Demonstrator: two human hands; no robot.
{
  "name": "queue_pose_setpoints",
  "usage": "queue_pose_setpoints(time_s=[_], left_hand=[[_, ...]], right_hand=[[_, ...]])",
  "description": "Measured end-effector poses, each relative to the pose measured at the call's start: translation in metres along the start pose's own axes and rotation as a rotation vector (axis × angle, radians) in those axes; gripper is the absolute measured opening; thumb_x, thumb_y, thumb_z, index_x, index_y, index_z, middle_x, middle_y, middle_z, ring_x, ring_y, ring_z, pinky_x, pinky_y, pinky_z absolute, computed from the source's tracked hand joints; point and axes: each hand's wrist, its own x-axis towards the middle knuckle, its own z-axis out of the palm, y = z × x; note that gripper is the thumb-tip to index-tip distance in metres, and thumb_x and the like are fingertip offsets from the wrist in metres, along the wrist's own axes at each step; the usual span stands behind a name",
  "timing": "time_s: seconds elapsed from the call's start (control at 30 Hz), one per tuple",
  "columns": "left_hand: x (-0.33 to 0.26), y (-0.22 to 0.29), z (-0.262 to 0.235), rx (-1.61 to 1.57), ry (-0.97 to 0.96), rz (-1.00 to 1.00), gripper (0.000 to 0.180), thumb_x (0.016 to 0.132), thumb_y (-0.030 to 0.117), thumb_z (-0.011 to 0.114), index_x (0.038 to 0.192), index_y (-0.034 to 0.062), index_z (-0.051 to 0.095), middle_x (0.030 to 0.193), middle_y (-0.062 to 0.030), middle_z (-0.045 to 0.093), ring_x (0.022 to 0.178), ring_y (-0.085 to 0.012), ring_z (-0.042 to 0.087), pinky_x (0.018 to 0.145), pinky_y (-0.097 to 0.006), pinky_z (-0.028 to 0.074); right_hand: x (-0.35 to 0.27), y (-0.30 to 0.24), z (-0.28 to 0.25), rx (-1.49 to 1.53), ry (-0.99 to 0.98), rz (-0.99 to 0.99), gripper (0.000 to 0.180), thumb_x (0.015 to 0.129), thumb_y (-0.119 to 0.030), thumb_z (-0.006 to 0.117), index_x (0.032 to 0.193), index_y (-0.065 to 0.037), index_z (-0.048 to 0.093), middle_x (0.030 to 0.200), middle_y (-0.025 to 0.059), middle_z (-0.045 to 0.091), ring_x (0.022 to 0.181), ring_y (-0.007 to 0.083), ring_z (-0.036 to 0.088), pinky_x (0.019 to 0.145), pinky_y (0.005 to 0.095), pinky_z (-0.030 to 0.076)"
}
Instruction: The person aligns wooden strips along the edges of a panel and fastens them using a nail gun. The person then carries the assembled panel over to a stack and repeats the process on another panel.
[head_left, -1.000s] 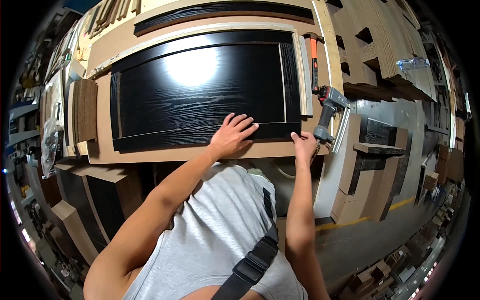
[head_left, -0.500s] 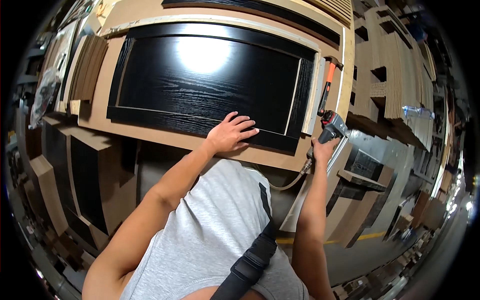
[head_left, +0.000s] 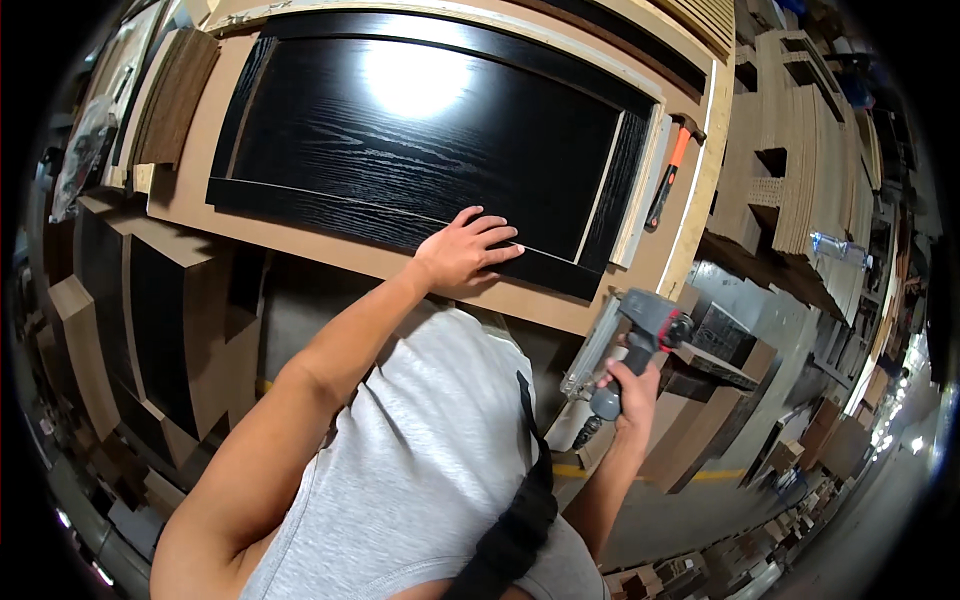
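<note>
Through the head camera I look down on a brown-topped table [head_left: 180, 185] carrying a black framed panel [head_left: 430, 150], the wood grain showing and a lamp's glare sitting on its far half. The panel lies flat, with pale wooden strips [head_left: 638, 195] along its far and right edges. I have the left hand [head_left: 466, 252] resting on the panel's near rail, right of its middle; that grip is spread, palm down, holding nothing. The right hand [head_left: 632, 388] is off the table's near right side, its grip wrapped around the handle of a grey and red nail gun [head_left: 645, 318]. The gun's silvery magazine slants down on my left, and its upper end shows just beside the panel's near right corner; I cannot tell whether the two touch. Any lettering on the gun's housing is too small for me to read.

A hammer [head_left: 672, 178] with an orange and black handle lies to the right of the strips, head pointing away. Beyond the panel runs a long black piece [head_left: 630, 45]. Brown boards [head_left: 180, 100] are stacked at the table's left end. Out to the right I have more stacked board [head_left: 790, 165] and a clear bottle [head_left: 838, 248]; any label on it is too blurred to make out.
</note>
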Motion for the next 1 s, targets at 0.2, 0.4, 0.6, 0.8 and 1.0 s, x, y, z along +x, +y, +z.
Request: queue_pose_setpoints(time_s=[0.2, 0.4, 0.6, 0.8, 1.0], left_hand=[[0.001, 0.002, 0.001, 0.028, 0.001, 0.001, 0.054, 0.088, 0.036, 0.07, 0.138, 0.0195, 0.059, 0.142, -0.0083, 0.054, 0.137, -0.0265, 0.044, 0.119, -0.05, 0.027], [0.0, 0.002, 0.0, 0.021, -0.007, 0.001, 0.054, 0.089, 0.036, 0.069, 0.139, 0.0198, 0.058, 0.143, -0.0077, 0.053, 0.138, -0.0259, 0.044, 0.119, -0.05, 0.027], [-0.002, 0.0, 0.005, 0.043, -0.023, -0.004, 0.055, 0.09, 0.037, 0.068, 0.141, 0.0207, 0.057, 0.143, -0.0071, 0.053, 0.139, -0.0252, 0.042, 0.12, -0.05, 0.026], [-0.004, -0.003, 0.006, 0.049, -0.001, 0.014, 0.054, 0.09, 0.037, 0.068, 0.141, 0.0209, 0.057, 0.143, -0.0065, 0.053, 0.138, -0.0248, 0.043, 0.119, -0.05, 0.027], [-0.007, -0.006, 0.008, 0.019, 0.038, 0.025, 0.058, 0.086, 0.037, 0.072, 0.14, 0.0191, 0.058, 0.14, -0.0063, 0.054, 0.136, -0.0244, 0.044, 0.118, -0.05, 0.028]], right_hand=[[-0.006, 0.001, 0.033, -0.079, -0.118, -0.003, 0.032, 0.078, 0.004, 0.065, 0.11, 0.007, 0.06, 0.071, 0.0081, 0.063, 0.054, 0.0158, 0.062, 0.052, 0.0286, 0.051], [-0.002, -0.003, 0.043, -0.115, -0.123, -0.003, 0.021, 0.077, 0.005, 0.062, 0.097, 0.006, 0.061, 0.071, 0.0082, 0.063, 0.053, 0.0152, 0.061, 0.051, 0.0283, 0.05], [-0.003, -0.01, 0.056, -0.197, -0.09, 0.009, 0.012, 0.075, 0.006, 0.059, 0.087, 0.006, 0.061, 0.068, 0.0082, 0.062, 0.052, 0.0158, 0.06, 0.05, 0.0286, 0.049], [-0.007, -0.016, 0.063, -0.256, -0.057, 0.035, 0.028, 0.074, 0.007, 0.058, 0.102, 0.006, 0.062, 0.069, 0.0079, 0.06, 0.052, 0.0159, 0.059, 0.05, 0.0292, 0.049], [-0.015, -0.01, 0.073, -0.234, -0.093, 0.011, 0.036, 0.075, 0.007, 0.057, 0.11, 0.006, 0.06, 0.069, 0.0082, 0.06, 0.053, 0.0163, 0.059, 0.05, 0.029, 0.05]])
